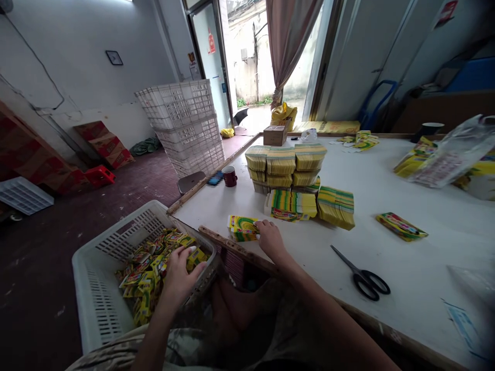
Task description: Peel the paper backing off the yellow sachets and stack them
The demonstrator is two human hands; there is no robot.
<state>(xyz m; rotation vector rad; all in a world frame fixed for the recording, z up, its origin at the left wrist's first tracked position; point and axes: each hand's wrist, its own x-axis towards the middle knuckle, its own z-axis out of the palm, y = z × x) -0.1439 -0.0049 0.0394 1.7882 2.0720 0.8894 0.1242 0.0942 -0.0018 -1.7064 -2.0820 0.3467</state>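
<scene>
My left hand (181,275) is over a white plastic basket (93,309) beside the table, fingers and thumb apart with nothing between them. Below and around it lie many small yellow, green and red cartons (145,281), loosely heaped in the basket. At the table's near edge, my right hand (270,239) has its fingers closed on the right end of a small yellow carton (242,226) lying on the tabletop. Just beyond stands a row of yellow and green cartons (292,203), with banded stacks of flat cartons (286,162) behind it.
Black-handled scissors (363,278) lie right of my right arm, near a single yellow carton (402,225). A dark red mug (229,176) stands at the table's left edge. A cardboard box (275,135) sits at the far end. Stacked white crates (185,126) stand on the floor.
</scene>
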